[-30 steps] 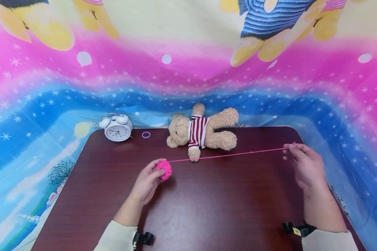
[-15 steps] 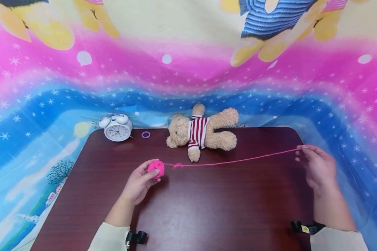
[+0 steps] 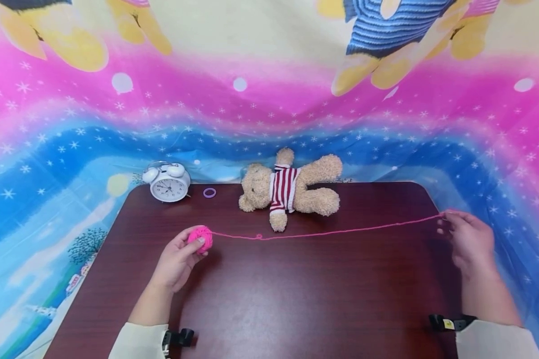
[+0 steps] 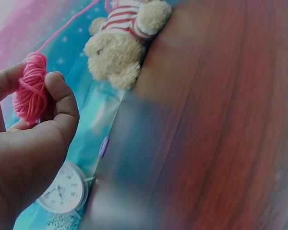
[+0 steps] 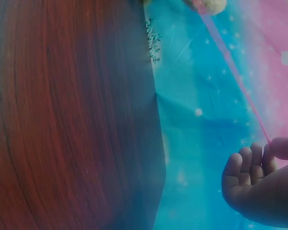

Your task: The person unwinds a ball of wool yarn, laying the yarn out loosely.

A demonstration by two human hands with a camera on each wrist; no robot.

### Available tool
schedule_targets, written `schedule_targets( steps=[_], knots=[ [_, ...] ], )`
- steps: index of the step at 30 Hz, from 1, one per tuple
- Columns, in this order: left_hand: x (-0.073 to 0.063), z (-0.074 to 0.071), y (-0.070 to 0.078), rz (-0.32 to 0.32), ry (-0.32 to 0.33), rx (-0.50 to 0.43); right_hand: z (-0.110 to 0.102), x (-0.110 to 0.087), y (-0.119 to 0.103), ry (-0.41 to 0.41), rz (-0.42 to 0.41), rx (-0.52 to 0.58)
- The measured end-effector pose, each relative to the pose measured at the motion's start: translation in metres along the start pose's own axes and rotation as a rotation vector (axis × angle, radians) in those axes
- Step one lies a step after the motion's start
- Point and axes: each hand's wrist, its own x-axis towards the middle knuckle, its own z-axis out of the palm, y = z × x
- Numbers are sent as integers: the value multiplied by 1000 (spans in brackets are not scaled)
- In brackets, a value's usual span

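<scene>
My left hand point(image 3: 178, 259) grips a small ball of bright pink yarn point(image 3: 201, 239) between thumb and fingers, over the left part of the table. In the left wrist view the wound strands of the yarn ball point(image 4: 30, 90) show between thumb and forefinger. From it a single yarn strand point(image 3: 332, 232) runs across to the right, sagging slightly, with a small loop left of its middle. My right hand point(image 3: 471, 242) pinches the strand's far end near the table's right edge. The right wrist view shows that strand point(image 5: 247, 96) meeting the thumb and forefinger of the right hand point(image 5: 259, 177).
A teddy bear point(image 3: 285, 189) in a red-and-white striped shirt lies on its side at the back edge of the dark wooden table point(image 3: 296, 299). To its left are a purple ring point(image 3: 209, 192) and a white alarm clock point(image 3: 169, 187). A printed cloth point(image 3: 269, 109) hangs behind.
Both hands have moved apart, the left one leftward with the yarn ball and the right one rightward. The strand between them has grown longer and gone from taut to slightly sagging.
</scene>
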Motion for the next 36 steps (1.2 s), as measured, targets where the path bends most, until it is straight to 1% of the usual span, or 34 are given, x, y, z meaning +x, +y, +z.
schedule_targets(
  steps=[6,10,14,21,24,31,34,36],
  knots=[
    [-4,-16,8,24,16,-9,-12,4,-1,35,23,-6],
    [-8,-26,12,36,9,-18,-20,7,-1,39,42,3],
    [-11,-36,14,47,3,-9,-27,10,0,48,57,-26],
    [-15,-45,16,55,4,16,-36,15,4,65,69,-50],
    [-16,-47,16,66,-2,9,-41,17,5,83,82,-113],
    [-17,-54,19,73,21,-32,-62,23,3,150,107,-352],
    [-18,-58,21,73,32,-26,-71,23,1,164,123,-415],
    [-19,-61,22,75,38,-18,-75,23,1,165,119,-434]
  ],
)
